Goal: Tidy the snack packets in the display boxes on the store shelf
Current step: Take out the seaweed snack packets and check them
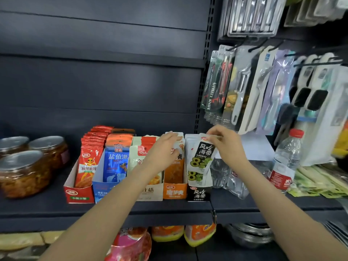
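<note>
Several display boxes stand in a row on the dark shelf [131, 210]: red box [79, 194], blue box [99, 191], beige box [150, 193], orange box [174, 191] and black box [198, 194]. My left hand [163, 149] rests with straight fingers on the tops of the orange packets [174, 168] in the orange box. My right hand [224, 142] pinches the top edge of the front white seaweed packet [201, 157], which leans tilted out of the black box.
Jars with foil lids [24, 166] stand at the left. A water bottle [286, 162] and clear packets [229, 178] sit right of the boxes. Packaged utensils [244, 87] hang above right. More snack bags [199, 234] lie on the shelf below.
</note>
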The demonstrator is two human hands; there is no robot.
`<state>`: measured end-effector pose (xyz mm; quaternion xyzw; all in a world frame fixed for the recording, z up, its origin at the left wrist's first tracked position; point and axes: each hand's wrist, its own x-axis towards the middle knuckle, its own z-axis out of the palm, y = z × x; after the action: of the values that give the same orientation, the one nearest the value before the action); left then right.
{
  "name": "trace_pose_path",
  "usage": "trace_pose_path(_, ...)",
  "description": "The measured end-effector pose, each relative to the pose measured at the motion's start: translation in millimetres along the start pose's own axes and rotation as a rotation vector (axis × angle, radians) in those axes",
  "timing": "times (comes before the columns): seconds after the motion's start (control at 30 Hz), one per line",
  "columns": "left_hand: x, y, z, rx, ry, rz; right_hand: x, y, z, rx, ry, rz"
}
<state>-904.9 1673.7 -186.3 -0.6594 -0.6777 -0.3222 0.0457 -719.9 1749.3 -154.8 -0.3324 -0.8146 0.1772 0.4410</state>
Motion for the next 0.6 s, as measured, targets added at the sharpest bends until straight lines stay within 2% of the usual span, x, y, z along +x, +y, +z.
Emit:
trace_pose_path(0.07, -7.4, 8.6, -0.2, -0.158, 0.031, -0.019, -3.1, -6.1, -12.0, 0.123, 0.082, 0.009)
trace_pose_path(0.17, -16.6, 16.4, -1.5, -0.384, -0.006, -0.105, -9.3, -11.7, -26.1, 0.341, 0.233, 0.053)
trace_pose_path(0.3, -25.7, 14.5, -5.3, -0.447, -0.051, -0.179, -20.8, -12.9, -29.1, 0.496, 0.303, 0.136)
trace_pose_path(0.4, -35.1, 13.3, -9.8, -0.59, -0.037, -0.216, -30.5, -9.3, -25.9, 0.507, 0.289, 0.192)
trace_pose_path(0.47, -40.7, 11.3, -14.4, -0.586, -0.021, -0.24, -35.9, -4.8, -23.4, 0.479, 0.253, 0.218)
trace_pose_path(0.6, -49.1, 7.9, -20.5, -0.635, 0.044, -0.297, -41.0, 3.1, -22.4, 0.169, 0.191, 0.22)
